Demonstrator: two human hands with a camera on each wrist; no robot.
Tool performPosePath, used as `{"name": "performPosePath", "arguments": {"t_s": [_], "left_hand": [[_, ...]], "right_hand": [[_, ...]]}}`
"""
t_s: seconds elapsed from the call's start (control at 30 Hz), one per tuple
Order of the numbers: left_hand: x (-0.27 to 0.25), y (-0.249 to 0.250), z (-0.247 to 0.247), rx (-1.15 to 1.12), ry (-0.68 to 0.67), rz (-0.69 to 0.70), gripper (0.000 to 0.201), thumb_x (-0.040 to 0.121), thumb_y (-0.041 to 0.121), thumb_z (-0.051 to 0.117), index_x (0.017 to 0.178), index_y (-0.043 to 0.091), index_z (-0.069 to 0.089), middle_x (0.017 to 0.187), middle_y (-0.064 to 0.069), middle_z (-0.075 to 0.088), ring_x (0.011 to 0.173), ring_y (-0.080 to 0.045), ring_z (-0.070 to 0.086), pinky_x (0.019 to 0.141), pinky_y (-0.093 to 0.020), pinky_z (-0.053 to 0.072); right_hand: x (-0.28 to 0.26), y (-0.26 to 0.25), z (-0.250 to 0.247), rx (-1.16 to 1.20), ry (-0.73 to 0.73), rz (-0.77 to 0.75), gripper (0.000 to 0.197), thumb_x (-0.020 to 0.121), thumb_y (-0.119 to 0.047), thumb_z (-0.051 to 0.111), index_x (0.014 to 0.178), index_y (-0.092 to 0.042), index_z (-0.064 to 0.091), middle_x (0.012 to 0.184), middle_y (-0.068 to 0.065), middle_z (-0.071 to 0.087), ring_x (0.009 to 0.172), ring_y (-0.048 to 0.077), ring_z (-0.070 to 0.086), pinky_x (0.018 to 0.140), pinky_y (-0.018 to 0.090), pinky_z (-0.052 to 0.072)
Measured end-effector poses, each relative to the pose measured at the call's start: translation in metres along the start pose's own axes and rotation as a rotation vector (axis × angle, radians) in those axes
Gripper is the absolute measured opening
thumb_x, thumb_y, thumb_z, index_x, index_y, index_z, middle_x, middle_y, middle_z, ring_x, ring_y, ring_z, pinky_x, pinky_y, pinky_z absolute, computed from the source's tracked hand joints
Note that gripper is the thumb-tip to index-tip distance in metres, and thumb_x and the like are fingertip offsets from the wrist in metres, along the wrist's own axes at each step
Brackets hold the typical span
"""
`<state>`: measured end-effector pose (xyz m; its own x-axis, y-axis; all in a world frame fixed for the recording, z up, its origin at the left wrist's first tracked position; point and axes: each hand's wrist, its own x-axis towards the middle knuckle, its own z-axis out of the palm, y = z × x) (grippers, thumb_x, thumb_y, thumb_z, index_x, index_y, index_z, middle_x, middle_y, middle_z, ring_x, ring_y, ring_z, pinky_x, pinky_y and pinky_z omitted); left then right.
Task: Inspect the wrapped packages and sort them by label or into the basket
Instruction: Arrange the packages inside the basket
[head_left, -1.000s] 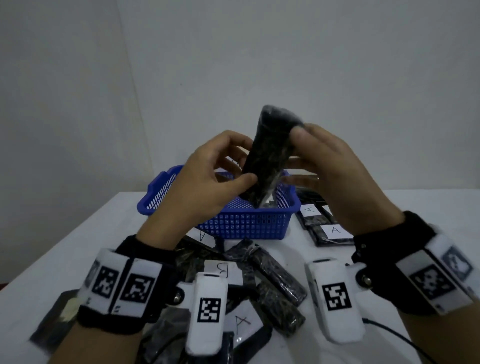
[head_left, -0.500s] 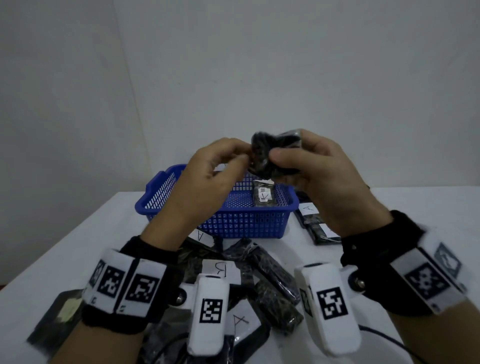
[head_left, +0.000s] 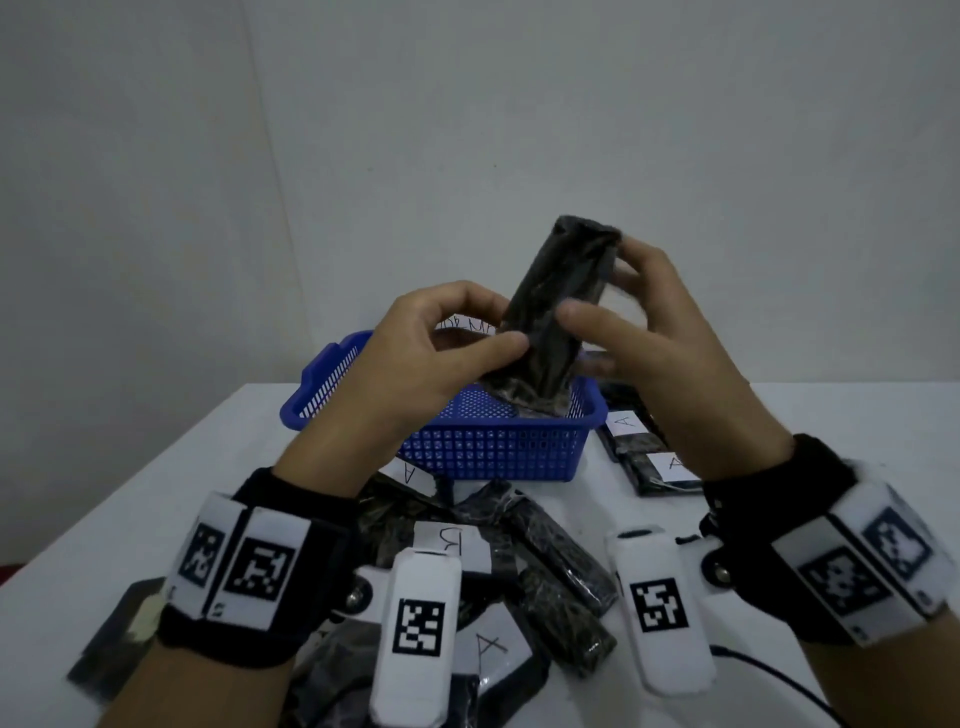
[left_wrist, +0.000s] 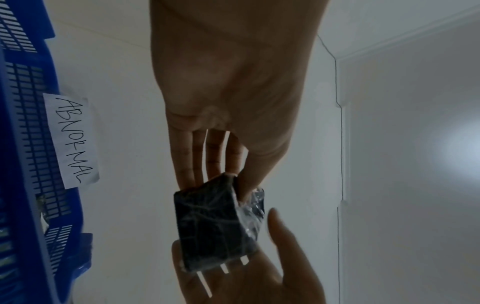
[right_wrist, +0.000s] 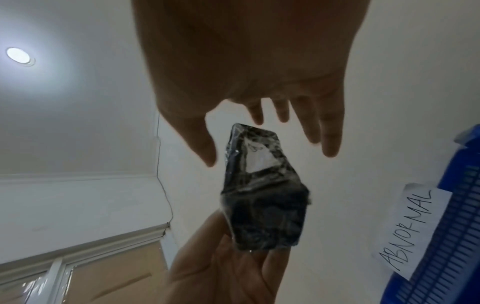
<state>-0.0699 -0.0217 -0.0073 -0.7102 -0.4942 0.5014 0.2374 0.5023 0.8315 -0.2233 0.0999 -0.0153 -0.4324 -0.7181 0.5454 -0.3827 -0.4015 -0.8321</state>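
Black film-wrapped package (head_left: 558, 306) held upright above the blue basket (head_left: 498, 452), between both hands. Left hand (head_left: 431, 358) pinches its lower end, thumb in front, fingers behind. Right hand (head_left: 660, 332) is by the upper part, thumb at the near face; right wrist view shows its fingers spread and straight, not curled round the package (right_wrist: 262, 197), contact unclear. Head view shows only the dark unlabelled side; right wrist view shows a white label (right_wrist: 257, 159) on the far face, letter unreadable. Both wrist views show the basket's paper tag (left_wrist: 72, 139) reading ABNORMAL, mostly hidden in head view. Loose pile of packages (head_left: 545, 561) on the white table (head_left: 156, 499), some marked A or B; two A packages (head_left: 644, 457) lie right of the basket.
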Motion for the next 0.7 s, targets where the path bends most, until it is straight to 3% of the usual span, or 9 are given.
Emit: {"name": "performPosePath", "arguments": {"t_s": [0.07, 0.13, 0.2, 0.3, 0.47, 0.6, 0.7], "left_hand": [[-0.002, 0.003, 0.001, 0.097, -0.062, 0.036, 0.011, 0.088, 0.01, 0.071, 0.098, 0.01, 0.068, 0.086, -0.001, 0.075, 0.085, -0.015, 0.074, 0.08, -0.027, 0.057], [-0.003, 0.004, 0.004, 0.179, -0.12, 0.059, 0.01, 0.092, 0.015, 0.068, 0.101, 0.012, 0.07, 0.093, 0.002, 0.075, 0.091, -0.012, 0.073, 0.086, -0.027, 0.057], [-0.003, 0.006, 0.007, 0.159, -0.113, 0.058, 0.015, 0.095, 0.024, 0.062, 0.104, 0.014, 0.07, 0.094, 0.003, 0.074, 0.092, -0.012, 0.072, 0.084, -0.027, 0.057], [-0.003, 0.01, 0.008, 0.064, -0.029, 0.062, 0.031, 0.089, 0.04, 0.056, 0.104, 0.014, 0.065, 0.097, 0.002, 0.07, 0.091, -0.012, 0.071, 0.076, -0.026, 0.058], [-0.002, 0.012, 0.004, -0.035, 0.028, -0.016, 0.051, 0.082, 0.055, 0.052, 0.116, 0.017, 0.059, 0.105, 0.003, 0.073, 0.088, -0.018, 0.074, 0.081, -0.037, 0.061], [-0.004, 0.011, 0.006, -0.113, -0.039, -0.003, 0.036, 0.087, 0.035, 0.059, 0.114, 0.012, 0.06, 0.107, -0.007, 0.074, 0.092, -0.024, 0.075, 0.081, -0.032, 0.06], [-0.002, 0.007, 0.003, -0.106, -0.006, 0.057, 0.023, 0.084, 0.02, 0.073, 0.101, 0.009, 0.062, 0.105, -0.01, 0.071, 0.094, -0.022, 0.074, 0.083, -0.031, 0.059]], "right_hand": [[0.0, 0.001, 0.002, 0.033, 0.047, -0.022, 0.058, 0.077, -0.02, 0.068, 0.133, -0.016, 0.053, 0.116, 0.005, 0.071, 0.097, 0.015, 0.074, 0.075, 0.036, 0.062], [0.0, 0.001, 0.003, -0.031, 0.11, -0.098, 0.05, 0.075, -0.013, 0.063, 0.124, -0.011, 0.056, 0.102, 0.003, 0.072, 0.091, 0.011, 0.073, 0.067, 0.024, 0.058], [-0.001, 0.001, 0.003, -0.094, 0.082, -0.134, 0.053, 0.076, -0.012, 0.065, 0.127, -0.013, 0.053, 0.104, 0.001, 0.071, 0.091, 0.014, 0.072, 0.068, 0.025, 0.059], [-0.002, 0.002, 0.002, -0.202, -0.021, -0.152, 0.068, 0.081, -0.007, 0.077, 0.138, -0.02, 0.043, 0.115, -0.004, 0.07, 0.094, 0.017, 0.073, 0.082, 0.035, 0.061], [-0.001, -0.003, -0.001, -0.307, -0.066, -0.292, 0.059, 0.086, -0.012, 0.077, 0.137, -0.022, 0.048, 0.12, -0.007, 0.067, 0.107, 0.011, 0.067, 0.087, 0.026, 0.057], [0.0, -0.002, -0.006, -0.415, -0.103, -0.325, 0.06, 0.087, -0.008, 0.077, 0.139, -0.027, 0.052, 0.132, -0.013, 0.06, 0.122, 0.003, 0.056, 0.098, 0.018, 0.047], [0.002, 0.003, -0.011, -0.5, -0.092, -0.299, 0.067, 0.086, -0.022, 0.08, 0.142, -0.034, 0.046, 0.133, -0.023, 0.052, 0.123, -0.012, 0.047, 0.097, 0.003, 0.036]]}}
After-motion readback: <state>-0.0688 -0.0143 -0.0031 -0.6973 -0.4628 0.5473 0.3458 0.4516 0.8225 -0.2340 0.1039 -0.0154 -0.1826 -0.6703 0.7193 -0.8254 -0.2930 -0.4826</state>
